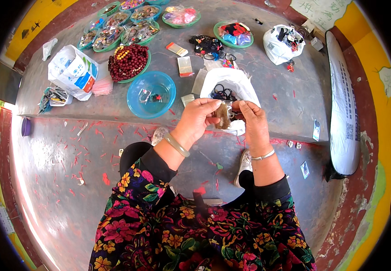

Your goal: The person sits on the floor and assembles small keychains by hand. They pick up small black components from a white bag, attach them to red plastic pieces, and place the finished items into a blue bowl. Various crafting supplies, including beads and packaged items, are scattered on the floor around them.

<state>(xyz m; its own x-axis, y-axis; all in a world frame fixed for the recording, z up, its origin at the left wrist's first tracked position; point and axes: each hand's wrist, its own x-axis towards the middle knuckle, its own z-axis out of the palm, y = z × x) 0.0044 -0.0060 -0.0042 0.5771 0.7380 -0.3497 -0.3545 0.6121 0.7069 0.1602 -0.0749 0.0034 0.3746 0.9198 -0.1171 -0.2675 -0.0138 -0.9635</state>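
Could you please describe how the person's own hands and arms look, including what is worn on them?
The left hand and right hand are ungloved. The left wears a thick, pale bangle, the right a thinner, silver-coloured bracelet. The sleeves are black with a pink, yellow and green floral pattern, ending in plain black cuffs.

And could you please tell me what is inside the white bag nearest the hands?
Dark loops show in the white bag. The left hand, right hand and small packet hide part; anything deeper is covered.

The left hand (196, 116) and right hand (255, 125) pinch close together (fingers (210, 120) bent), both forearms (269, 170) stretched forward.
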